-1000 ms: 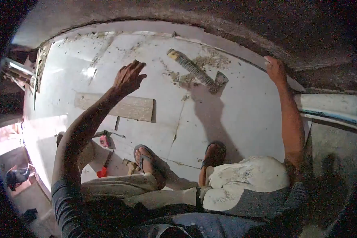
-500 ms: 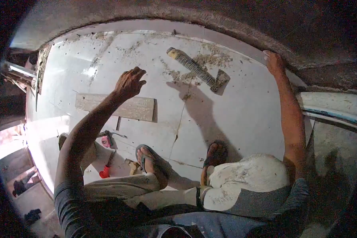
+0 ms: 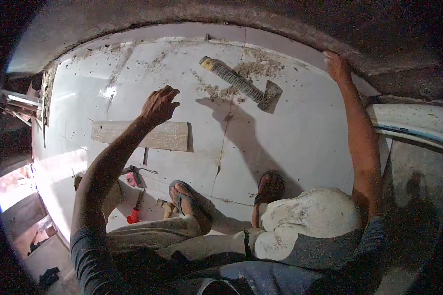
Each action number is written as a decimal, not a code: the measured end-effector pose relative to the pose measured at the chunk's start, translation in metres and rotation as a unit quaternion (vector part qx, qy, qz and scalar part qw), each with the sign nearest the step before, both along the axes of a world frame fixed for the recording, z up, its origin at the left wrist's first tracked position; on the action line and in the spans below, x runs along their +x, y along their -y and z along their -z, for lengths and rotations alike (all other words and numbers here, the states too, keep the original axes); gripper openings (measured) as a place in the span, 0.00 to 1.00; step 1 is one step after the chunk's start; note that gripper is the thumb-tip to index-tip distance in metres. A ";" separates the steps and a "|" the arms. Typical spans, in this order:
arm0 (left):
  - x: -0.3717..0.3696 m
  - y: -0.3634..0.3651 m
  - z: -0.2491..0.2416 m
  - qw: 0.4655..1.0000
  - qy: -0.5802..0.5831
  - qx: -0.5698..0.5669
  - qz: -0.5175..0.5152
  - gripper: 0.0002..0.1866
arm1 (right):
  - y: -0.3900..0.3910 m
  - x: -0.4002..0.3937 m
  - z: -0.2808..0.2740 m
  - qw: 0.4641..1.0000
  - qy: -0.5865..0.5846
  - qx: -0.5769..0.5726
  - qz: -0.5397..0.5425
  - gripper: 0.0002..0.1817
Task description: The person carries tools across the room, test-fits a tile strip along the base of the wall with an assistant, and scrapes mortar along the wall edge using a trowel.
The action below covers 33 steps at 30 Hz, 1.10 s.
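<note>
My left hand (image 3: 159, 105) hangs over the tiled floor with its fingers apart and curved, holding nothing. Below it and partly behind my forearm lies a flat grey-beige board (image 3: 170, 136). Over at the right, my right hand (image 3: 337, 66) touches the top of the white skirting tile strip (image 3: 290, 49) along the wall; whether its fingers grip the edge is hard to make out. Between the hands a hammer-like tool (image 3: 236, 83) with a ribbed, wrapped handle rests on the floor beside crumbs of mortar (image 3: 261, 68).
Near my sandalled feet (image 3: 184, 196) lie a red-handled tool (image 3: 133, 215), a pink and black item (image 3: 132, 178) and a yellowish tool (image 3: 167, 207). A white sill (image 3: 408, 119) juts out at the right. Wood scraps (image 3: 22, 103) are piled at the far left.
The view has shifted slightly, so the floor items appear a little further left. Both hands keep nearly the same pose.
</note>
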<state>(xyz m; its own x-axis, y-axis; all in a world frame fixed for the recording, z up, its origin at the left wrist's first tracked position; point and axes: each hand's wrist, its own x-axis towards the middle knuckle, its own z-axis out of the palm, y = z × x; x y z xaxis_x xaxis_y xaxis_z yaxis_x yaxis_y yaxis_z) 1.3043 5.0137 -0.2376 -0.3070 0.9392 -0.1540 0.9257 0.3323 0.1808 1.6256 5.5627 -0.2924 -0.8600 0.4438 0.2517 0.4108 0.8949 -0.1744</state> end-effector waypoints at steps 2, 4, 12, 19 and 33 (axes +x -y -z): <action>0.000 -0.002 0.001 1.000 0.003 0.023 0.015 0.20 | -0.009 -0.003 0.010 0.998 -0.005 0.062 -0.022 0.17; 0.002 -0.005 0.002 0.998 0.004 0.048 0.034 0.19 | 0.000 -0.002 0.000 0.998 0.015 0.066 -0.010 0.17; 0.001 -0.016 0.006 0.997 0.016 0.061 0.047 0.18 | 0.006 -0.007 -0.008 0.996 0.026 -0.070 0.042 0.18; 0.002 -0.020 0.009 0.992 0.020 0.105 0.069 0.19 | 0.009 -0.006 -0.008 0.996 0.035 -0.072 0.051 0.19; 0.003 -0.029 0.010 0.989 -0.014 0.122 0.081 0.18 | 0.002 -0.004 0.004 0.997 0.019 -0.055 0.043 0.19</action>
